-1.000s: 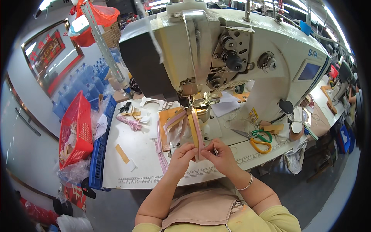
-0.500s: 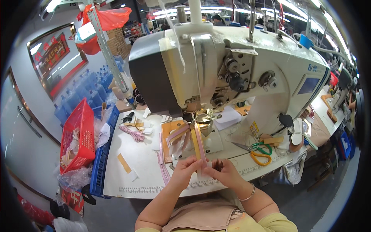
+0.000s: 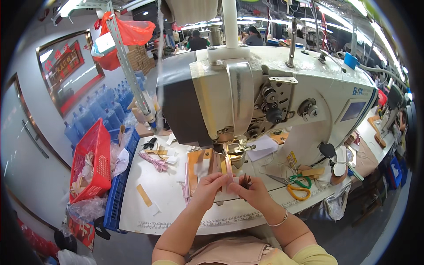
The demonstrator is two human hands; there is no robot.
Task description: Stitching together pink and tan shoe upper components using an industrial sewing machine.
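Note:
Under the needle of a large white sewing machine (image 3: 291, 88) runs a narrow pink and yellow strip (image 3: 223, 167), its near end coming toward me. My left hand (image 3: 209, 190) pinches this end from the left side, fingers closed. Close beside it, my right hand (image 3: 255, 193) pinches the same end between thumb and finger. Dark pointed blades, like those of thread snips (image 3: 246, 179), stick up from the right hand's curled fingers; their handle is hidden. Left of the needle, an orange-brown plate (image 3: 193, 163) lies on the white table (image 3: 172, 212).
Orange-handled scissors (image 3: 298, 192) and green-handled scissors (image 3: 304, 180) lie to the right. Pink strips (image 3: 154, 162), black snips (image 3: 150, 143) and a tan piece (image 3: 144, 195) lie left. A red basket (image 3: 95, 163) and blue crate (image 3: 115, 194) stand beyond the table's left edge.
Both hands have moved up toward the needle with the strip, leaving a shorter length between them and the machine. The view has shifted, showing more of the room behind.

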